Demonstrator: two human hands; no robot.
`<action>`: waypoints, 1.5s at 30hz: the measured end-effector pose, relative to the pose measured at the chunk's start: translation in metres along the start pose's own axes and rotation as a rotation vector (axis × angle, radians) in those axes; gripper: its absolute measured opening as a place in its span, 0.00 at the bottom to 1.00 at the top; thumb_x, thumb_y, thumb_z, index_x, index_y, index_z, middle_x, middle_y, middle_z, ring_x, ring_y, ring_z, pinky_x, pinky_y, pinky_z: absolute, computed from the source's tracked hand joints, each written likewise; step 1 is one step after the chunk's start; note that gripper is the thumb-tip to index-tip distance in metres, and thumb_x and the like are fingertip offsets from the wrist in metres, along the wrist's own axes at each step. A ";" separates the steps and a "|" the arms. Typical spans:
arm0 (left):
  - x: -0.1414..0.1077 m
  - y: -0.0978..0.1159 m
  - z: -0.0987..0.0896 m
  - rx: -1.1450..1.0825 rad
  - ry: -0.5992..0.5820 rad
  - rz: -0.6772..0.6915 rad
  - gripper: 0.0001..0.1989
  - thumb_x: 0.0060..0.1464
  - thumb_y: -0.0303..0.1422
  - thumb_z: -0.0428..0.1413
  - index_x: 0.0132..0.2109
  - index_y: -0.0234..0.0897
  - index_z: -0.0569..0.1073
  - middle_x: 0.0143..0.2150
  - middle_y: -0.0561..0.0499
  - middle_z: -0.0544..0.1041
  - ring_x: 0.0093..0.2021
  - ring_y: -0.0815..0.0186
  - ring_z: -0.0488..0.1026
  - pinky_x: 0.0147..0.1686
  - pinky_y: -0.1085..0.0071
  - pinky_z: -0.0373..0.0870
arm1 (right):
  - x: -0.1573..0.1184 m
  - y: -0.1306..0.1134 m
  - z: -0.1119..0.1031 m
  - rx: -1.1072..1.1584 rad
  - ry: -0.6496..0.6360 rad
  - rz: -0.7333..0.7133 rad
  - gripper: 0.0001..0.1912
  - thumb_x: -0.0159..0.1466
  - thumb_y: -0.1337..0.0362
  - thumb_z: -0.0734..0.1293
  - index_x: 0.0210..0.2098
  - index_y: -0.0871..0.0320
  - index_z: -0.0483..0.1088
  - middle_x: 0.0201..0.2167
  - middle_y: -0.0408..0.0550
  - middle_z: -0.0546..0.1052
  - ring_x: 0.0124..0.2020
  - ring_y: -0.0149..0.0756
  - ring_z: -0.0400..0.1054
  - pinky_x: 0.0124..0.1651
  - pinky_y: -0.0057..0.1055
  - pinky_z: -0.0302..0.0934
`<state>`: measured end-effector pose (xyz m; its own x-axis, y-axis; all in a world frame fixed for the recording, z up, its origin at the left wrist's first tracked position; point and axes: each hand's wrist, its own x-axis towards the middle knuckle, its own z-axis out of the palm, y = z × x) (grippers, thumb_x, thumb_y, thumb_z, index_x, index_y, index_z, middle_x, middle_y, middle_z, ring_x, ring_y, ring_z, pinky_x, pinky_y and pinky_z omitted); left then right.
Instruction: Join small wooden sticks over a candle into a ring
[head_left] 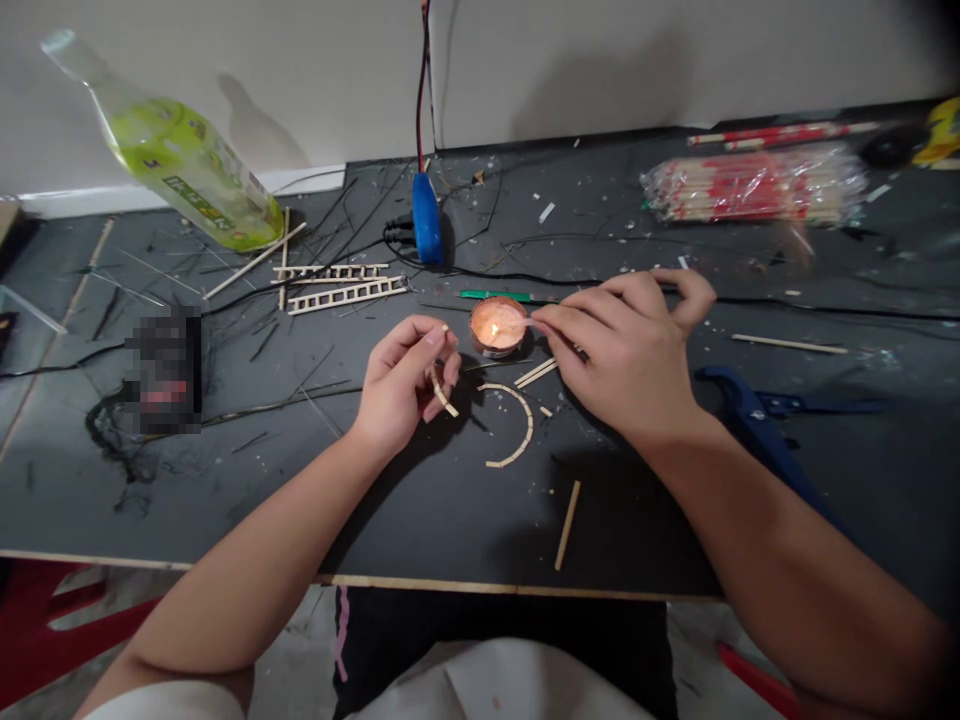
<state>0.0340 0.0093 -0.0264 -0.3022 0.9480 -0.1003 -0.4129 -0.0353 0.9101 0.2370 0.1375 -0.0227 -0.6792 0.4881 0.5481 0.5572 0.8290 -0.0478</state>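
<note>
My left hand (405, 375) pinches a small curved strip of short wooden segments (444, 396); its fingers hide part of it. With its fingers closed, my right hand (630, 350) holds a thin pale stick (528, 322) whose tip is at the rim of a small round bowl (499, 345). A flame (495, 330) burns inside the bowl. Between my hands, a larger arc of joined wooden segments (529, 425) lies on the dark table. Short sticks (536, 372) lie partly beneath my right hand, and a green-handled tool (495, 295) is behind the bowl.
Two small wooden ladders (349, 293) lie left of a blue power socket (427, 220) with black cables. A green-labelled bottle (195, 170) stands back left. Wrapped sticks (757, 187) lie back right, and a blue cutter (772, 440) lies by my right forearm. One loose stick (568, 525) is near the front edge.
</note>
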 end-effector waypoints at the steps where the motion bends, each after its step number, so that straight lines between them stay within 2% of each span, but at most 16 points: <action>1: 0.000 0.000 0.000 0.003 -0.003 -0.008 0.10 0.66 0.40 0.60 0.40 0.39 0.74 0.24 0.56 0.73 0.13 0.77 0.58 0.11 0.79 0.49 | 0.000 0.000 0.000 0.005 -0.008 0.004 0.11 0.73 0.62 0.64 0.45 0.47 0.80 0.42 0.43 0.83 0.49 0.44 0.69 0.64 0.53 0.43; 14: -0.001 -0.003 0.001 0.064 -0.001 -0.032 0.10 0.65 0.41 0.61 0.43 0.39 0.79 0.24 0.55 0.72 0.16 0.76 0.61 0.15 0.78 0.53 | 0.000 0.001 0.000 0.049 0.007 0.037 0.10 0.71 0.63 0.66 0.45 0.47 0.80 0.43 0.45 0.84 0.49 0.46 0.71 0.62 0.55 0.45; 21: 0.000 -0.003 0.001 0.081 -0.007 -0.035 0.11 0.64 0.41 0.62 0.45 0.38 0.78 0.27 0.53 0.77 0.17 0.75 0.63 0.14 0.77 0.55 | -0.001 0.000 0.001 0.030 -0.003 0.018 0.11 0.73 0.62 0.64 0.45 0.48 0.80 0.42 0.44 0.84 0.49 0.45 0.70 0.63 0.53 0.44; 27: 0.000 -0.004 0.000 0.081 -0.054 -0.055 0.12 0.65 0.42 0.61 0.41 0.36 0.78 0.30 0.50 0.79 0.17 0.75 0.65 0.15 0.77 0.55 | -0.001 0.001 0.001 0.040 0.002 0.013 0.10 0.72 0.62 0.65 0.45 0.48 0.80 0.43 0.44 0.84 0.49 0.46 0.71 0.63 0.54 0.44; 33: -0.001 -0.005 0.001 0.062 -0.060 -0.058 0.12 0.64 0.41 0.63 0.42 0.36 0.78 0.30 0.51 0.79 0.18 0.75 0.68 0.17 0.76 0.59 | -0.001 0.001 0.000 0.032 0.015 0.007 0.09 0.72 0.62 0.66 0.45 0.48 0.80 0.42 0.44 0.84 0.49 0.45 0.71 0.63 0.54 0.46; 45: -0.002 -0.005 0.000 0.053 -0.071 -0.048 0.10 0.65 0.39 0.61 0.42 0.36 0.78 0.29 0.53 0.77 0.18 0.74 0.68 0.17 0.75 0.58 | 0.000 0.001 0.000 0.039 -0.008 0.018 0.10 0.72 0.63 0.65 0.45 0.47 0.80 0.42 0.44 0.84 0.49 0.46 0.71 0.62 0.55 0.45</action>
<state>0.0362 0.0079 -0.0305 -0.2205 0.9683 -0.1177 -0.3785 0.0263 0.9252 0.2373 0.1379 -0.0226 -0.6732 0.5052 0.5400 0.5505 0.8300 -0.0901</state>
